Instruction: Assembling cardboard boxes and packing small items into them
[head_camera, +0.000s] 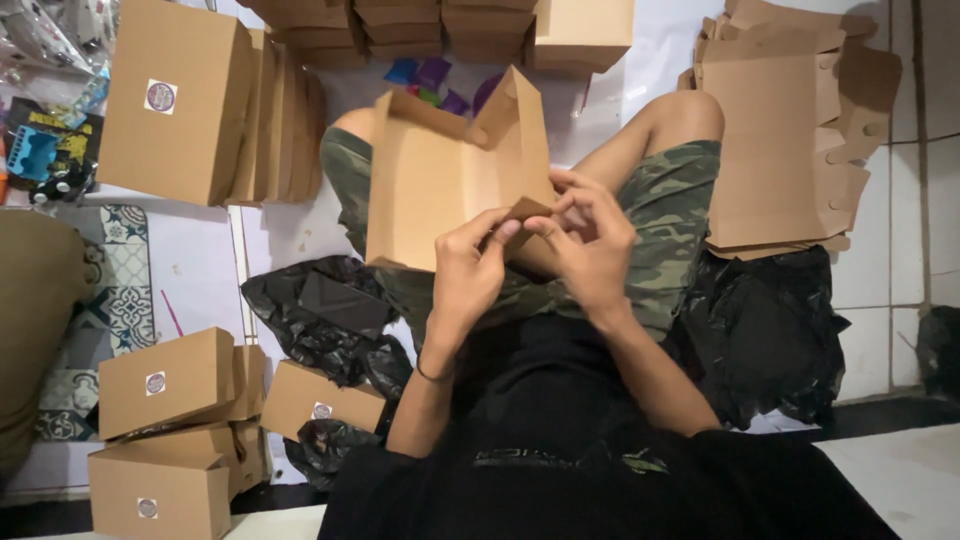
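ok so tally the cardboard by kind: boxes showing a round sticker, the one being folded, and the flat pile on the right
boxes showing a round sticker: 4
half-folded box, held by left hand and right hand: 1
pile of flat cardboard: 1
total: 6
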